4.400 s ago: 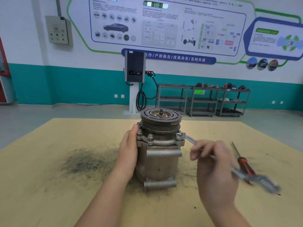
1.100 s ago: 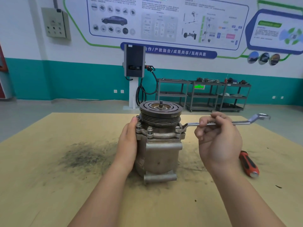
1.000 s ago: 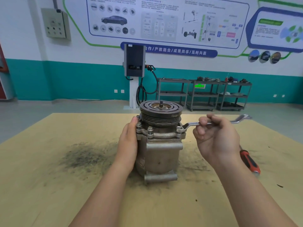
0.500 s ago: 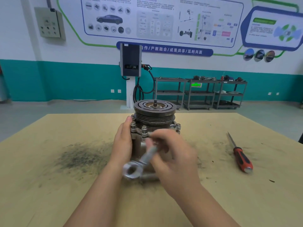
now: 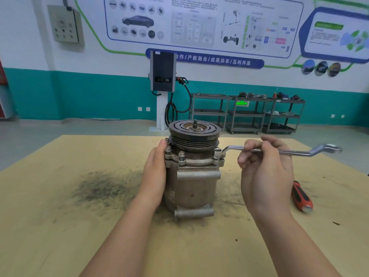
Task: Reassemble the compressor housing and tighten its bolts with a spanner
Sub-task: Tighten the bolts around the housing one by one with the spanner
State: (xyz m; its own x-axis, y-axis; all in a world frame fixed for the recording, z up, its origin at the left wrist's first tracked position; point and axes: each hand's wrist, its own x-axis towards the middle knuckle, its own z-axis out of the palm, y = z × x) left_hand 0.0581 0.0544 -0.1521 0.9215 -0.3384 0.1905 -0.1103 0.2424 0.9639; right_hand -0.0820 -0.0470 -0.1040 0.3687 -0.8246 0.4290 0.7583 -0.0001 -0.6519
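Compressor housing [image 5: 192, 182]: upright at frame centre on the table [image 5: 60, 226], pulley end up
Left hand [image 5: 154, 174]: flat against the housing's left side, fingers straight, tips at the flange
Spanner [image 5: 283, 151]: level, right of centre; ring end seated on a flange bolt [image 5: 218, 154] at the housing's right
Right hand [image 5: 265, 172]: fingers curled around the spanner shank, just right of the housing
Screwdriver [image 5: 301, 196]: lying at right edge of frame, well apart from the right hand

Left of the compressor [image 5: 192, 172] the tabletop [image 5: 60, 196] lies open past the left hand [image 5: 154, 174]; rightward, spanner [image 5: 295, 151] and screwdriver [image 5: 301, 196] intrude.
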